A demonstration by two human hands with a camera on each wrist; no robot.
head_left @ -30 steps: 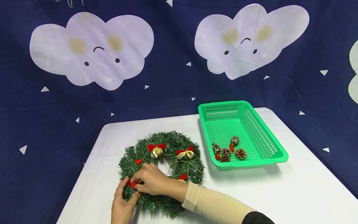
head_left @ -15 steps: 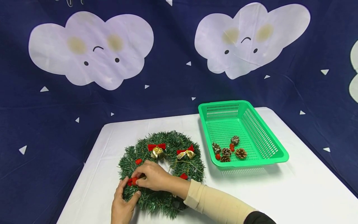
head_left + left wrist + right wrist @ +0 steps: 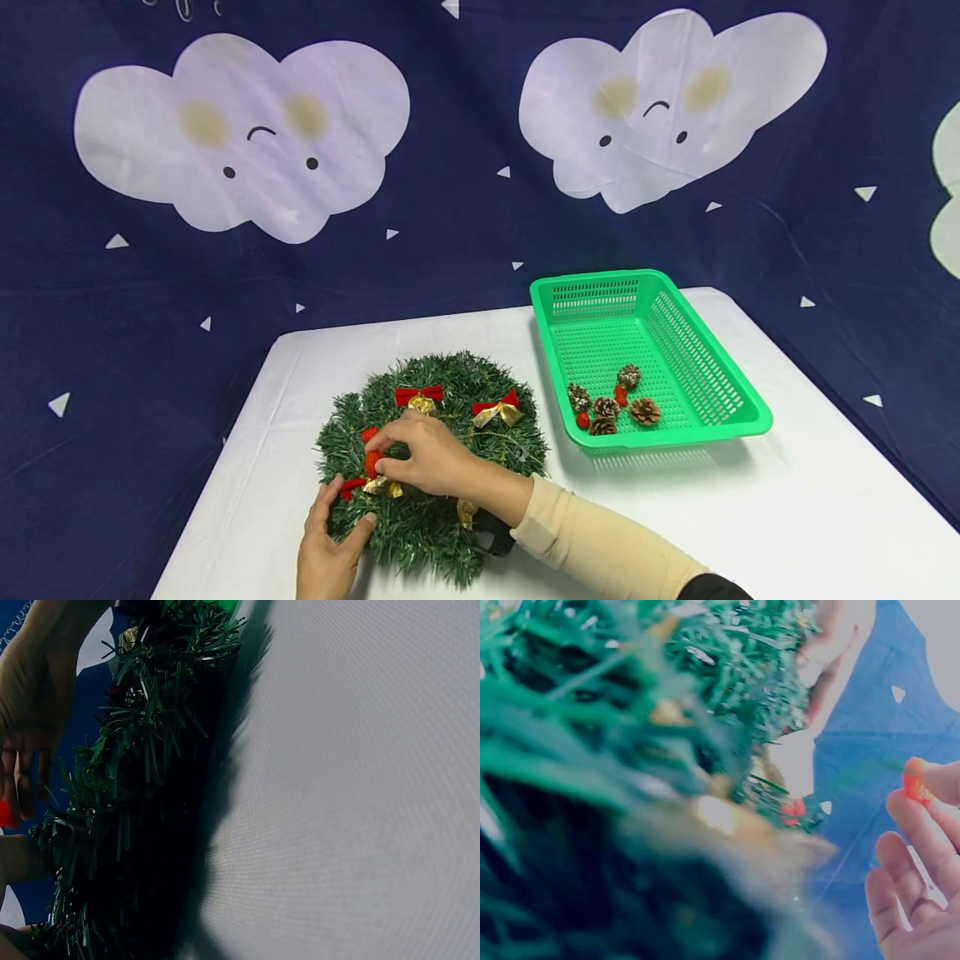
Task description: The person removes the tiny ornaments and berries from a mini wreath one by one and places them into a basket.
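A green tinsel wreath (image 3: 465, 371) lies on the white table. Between thumb and index finger, my right hand (image 3: 427, 454) pinches a small red strawberry ornament (image 3: 915, 780) above the wreath's left side. The other fingers spread loosely in the right wrist view. My left hand (image 3: 327, 546) rests at the wreath's lower left edge, thumb and fingers apart, fingertips beside a red bow (image 3: 351, 487) with a gold ribbon (image 3: 384, 487). Another red strawberry (image 3: 368, 434) sits in the greenery just beyond the pinched one. The right forearm covers the wreath's lower right part.
A green basket (image 3: 738, 425) stands right of the wreath, holding several pine cones (image 3: 645, 411) and red berries (image 3: 582, 421). Two more red-and-gold bows (image 3: 420, 395) decorate the wreath's far side. A dark blue cloth (image 3: 450, 250) with clouds hangs behind the table.
My right hand has lifted the strawberry up and to the right, off the left bow, uncovering its gold ribbon. The left hand stays in nearly the same place.
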